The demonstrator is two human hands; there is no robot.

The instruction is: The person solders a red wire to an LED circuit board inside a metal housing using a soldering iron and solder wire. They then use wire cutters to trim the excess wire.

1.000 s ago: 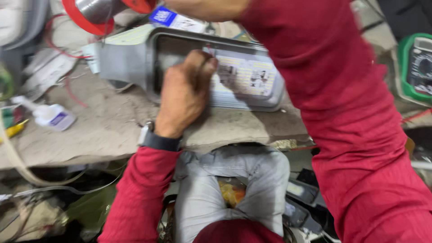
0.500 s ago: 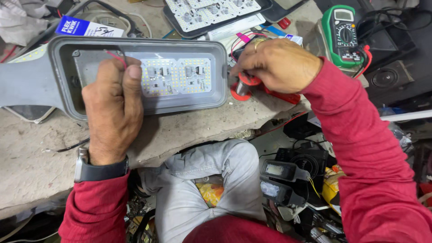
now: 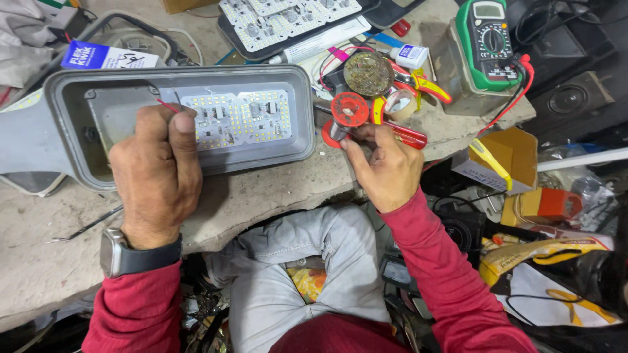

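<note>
A grey street-light housing (image 3: 65, 140) lies open on the worn bench, with a white LED board (image 3: 239, 117) inside it. My left hand (image 3: 157, 173) rests on the housing's near rim and pinches a thin red wire (image 3: 167, 106) over the board. My right hand (image 3: 386, 163) sits just right of the housing and grips a red spool of solder wire (image 3: 347, 114) at the bench edge. Both sleeves are red, and a dark watch is on my left wrist.
A green multimeter (image 3: 490, 42) stands at the back right with red leads. Another LED panel (image 3: 288, 16), tape rolls (image 3: 399, 104), a round tin (image 3: 368, 73) and small tubes crowd the back. A cardboard box (image 3: 507, 157) and clutter lie right of my knees.
The view has swung from the housing's far side to straight over it. My right hand has come down off the clutter to the bench edge with the red spool. My left hand stays on the housing.
</note>
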